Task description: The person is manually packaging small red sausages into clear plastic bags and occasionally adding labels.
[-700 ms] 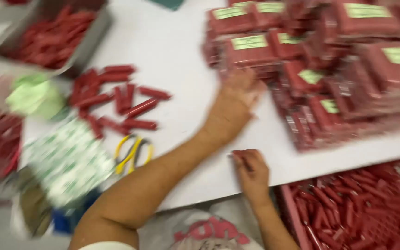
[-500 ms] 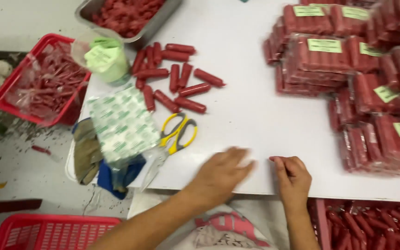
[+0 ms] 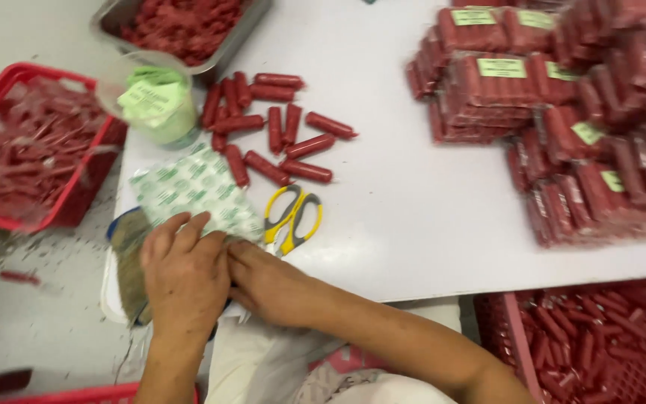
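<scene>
Head view — bag stack [image 3: 197,193] long axis up-left

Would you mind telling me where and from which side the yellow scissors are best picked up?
Take the scissors by the yellow loops, coming from the right: the loops face open table, while the blade end points toward the hands and disappears by the right hand and the printed bags.

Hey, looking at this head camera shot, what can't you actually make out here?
- What the hands hold, if anything: the left hand and right hand cover the near end of the bag stack.
- Scissors blades: hidden under the right hand.
- Labels on the sausage packs: blurred.
- Metal tray and lower red crate: cut off by the frame edges.
</scene>
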